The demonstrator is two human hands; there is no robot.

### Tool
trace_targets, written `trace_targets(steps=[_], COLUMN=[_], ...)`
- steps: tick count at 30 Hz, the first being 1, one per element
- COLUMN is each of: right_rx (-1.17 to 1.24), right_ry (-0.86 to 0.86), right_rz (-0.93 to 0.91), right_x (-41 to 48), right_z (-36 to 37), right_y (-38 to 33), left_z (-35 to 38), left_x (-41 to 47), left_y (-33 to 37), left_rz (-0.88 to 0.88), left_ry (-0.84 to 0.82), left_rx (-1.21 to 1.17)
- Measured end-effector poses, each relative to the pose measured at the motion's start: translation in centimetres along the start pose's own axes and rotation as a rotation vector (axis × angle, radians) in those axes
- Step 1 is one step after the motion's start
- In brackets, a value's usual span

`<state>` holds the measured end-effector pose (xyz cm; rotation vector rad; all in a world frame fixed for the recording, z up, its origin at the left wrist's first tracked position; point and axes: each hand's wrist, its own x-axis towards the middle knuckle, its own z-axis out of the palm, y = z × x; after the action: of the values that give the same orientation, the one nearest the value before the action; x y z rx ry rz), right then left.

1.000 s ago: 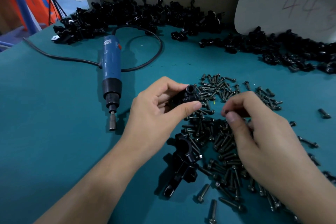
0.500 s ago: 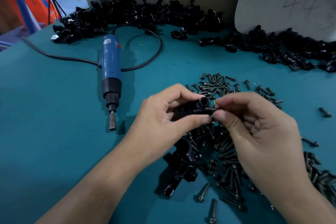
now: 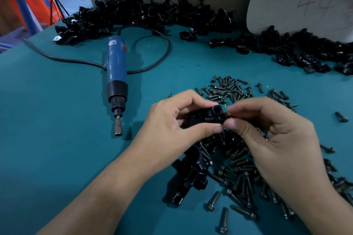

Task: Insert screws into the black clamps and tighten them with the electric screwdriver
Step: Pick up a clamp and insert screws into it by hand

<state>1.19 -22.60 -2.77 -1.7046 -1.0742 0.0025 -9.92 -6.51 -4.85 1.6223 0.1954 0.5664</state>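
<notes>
head: left hand [image 3: 171, 129] grips blocky clamp [image 3: 202, 118]

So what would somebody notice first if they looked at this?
Two hands in the middle: the left hand grips a small black clamp while the right hand pinches at its end. Dark metal screws lie scattered around them on the teal table, and a blue corded electric screwdriver lies to the left.

Left hand [image 3: 172, 126] grips black clamp [image 3: 204, 118]; right hand [image 3: 271, 139] pinches its right end.
</notes>
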Motion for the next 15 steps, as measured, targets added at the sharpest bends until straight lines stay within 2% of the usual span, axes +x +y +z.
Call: trace_targets(steps=[7, 15], right_rx=[0.136, 0.096], right_ry=[0.038, 0.029], right_rz=[0.077, 0.084], right_x=[-0.03, -0.07], right_z=[0.02, 0.22], right_y=[-0.02, -0.10], left_z=[-0.02, 0.00], left_x=[0.00, -0.01], left_y=[-0.08, -0.06], left_rz=[0.006, 0.020], left_ry=[0.016, 0.005], left_rx=[0.009, 0.026])
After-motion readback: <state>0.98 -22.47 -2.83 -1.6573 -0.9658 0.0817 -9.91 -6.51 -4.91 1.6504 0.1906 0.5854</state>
